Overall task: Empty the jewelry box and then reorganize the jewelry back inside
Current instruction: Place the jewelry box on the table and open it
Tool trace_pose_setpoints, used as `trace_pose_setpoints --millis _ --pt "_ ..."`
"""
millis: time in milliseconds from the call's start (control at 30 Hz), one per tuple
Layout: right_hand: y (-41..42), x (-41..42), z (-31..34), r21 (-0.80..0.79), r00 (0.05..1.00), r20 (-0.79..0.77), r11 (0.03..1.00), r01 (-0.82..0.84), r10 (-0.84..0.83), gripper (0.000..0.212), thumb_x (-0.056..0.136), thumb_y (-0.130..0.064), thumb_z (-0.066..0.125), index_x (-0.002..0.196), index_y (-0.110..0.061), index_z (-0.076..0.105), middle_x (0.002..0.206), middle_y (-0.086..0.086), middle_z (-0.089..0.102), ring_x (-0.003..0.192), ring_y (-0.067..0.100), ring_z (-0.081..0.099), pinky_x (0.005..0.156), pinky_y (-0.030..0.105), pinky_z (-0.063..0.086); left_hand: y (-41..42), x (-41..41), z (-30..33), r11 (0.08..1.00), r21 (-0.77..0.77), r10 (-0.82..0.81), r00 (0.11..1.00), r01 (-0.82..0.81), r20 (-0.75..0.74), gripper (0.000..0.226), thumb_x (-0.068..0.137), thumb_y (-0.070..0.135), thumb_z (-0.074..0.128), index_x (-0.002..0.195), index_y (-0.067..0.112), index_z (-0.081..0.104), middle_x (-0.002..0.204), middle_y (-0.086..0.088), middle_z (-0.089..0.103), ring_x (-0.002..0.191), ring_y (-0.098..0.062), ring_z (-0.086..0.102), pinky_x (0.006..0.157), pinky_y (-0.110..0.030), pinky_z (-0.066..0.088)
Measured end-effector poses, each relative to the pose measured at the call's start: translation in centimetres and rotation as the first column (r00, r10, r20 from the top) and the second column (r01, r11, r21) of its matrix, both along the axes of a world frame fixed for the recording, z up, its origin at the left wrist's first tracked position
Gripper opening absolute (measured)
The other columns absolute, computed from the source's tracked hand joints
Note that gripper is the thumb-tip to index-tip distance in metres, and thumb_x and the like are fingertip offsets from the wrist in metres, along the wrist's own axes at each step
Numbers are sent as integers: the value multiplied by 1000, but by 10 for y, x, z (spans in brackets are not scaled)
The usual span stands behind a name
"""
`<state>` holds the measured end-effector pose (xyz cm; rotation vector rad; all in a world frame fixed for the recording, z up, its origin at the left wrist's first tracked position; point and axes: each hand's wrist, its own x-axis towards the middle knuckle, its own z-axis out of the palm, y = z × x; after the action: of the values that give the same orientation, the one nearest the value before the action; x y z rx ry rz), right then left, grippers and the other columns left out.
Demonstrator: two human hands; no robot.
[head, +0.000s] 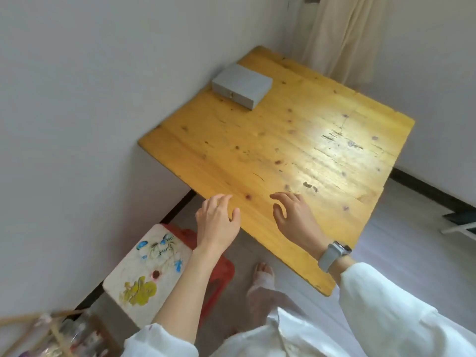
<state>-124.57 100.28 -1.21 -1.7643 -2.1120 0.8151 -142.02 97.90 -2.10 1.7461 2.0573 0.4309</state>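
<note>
Closed jewelry box (pixel 241 85) far off (lid down); both hands' fingers (pixel 221 202) loose, empty.

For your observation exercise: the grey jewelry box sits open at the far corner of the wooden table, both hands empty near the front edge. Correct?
Not quite. The head view shows the jewelry box closed, lid down; the rest holds: far corner of the table, left hand and right hand empty.

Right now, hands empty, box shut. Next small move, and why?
Probably reach both hands forward to the grey jewelry box. It sits closed at the table's far corner by the wall, while the left hand and right hand hover open over the near edge.
</note>
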Motion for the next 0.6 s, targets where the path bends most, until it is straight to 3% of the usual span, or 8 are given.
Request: trace_pose_setpoints --millis 233,600 --pt "80 24 -9 -27 994 -5 994 105 -105 34 95 -20 38 127 -14 49 132 3 51 125 23 38 100 37 35 94 30 0 987 -89 -137 991 137 15 45 96 34 37 138 18 34 145 2 31 133 -15 25 106 -37 26" --pt "163 -2 -19 -55 980 -77 983 178 -182 34 96 -21 36 127 -13 48 128 4 54 119 20 45 97 31 37 196 -14 -4 979 -111 -174 985 171 -16 42 96 30 39 136 18 38 142 2 35 131 -14 29 105 -37 24"
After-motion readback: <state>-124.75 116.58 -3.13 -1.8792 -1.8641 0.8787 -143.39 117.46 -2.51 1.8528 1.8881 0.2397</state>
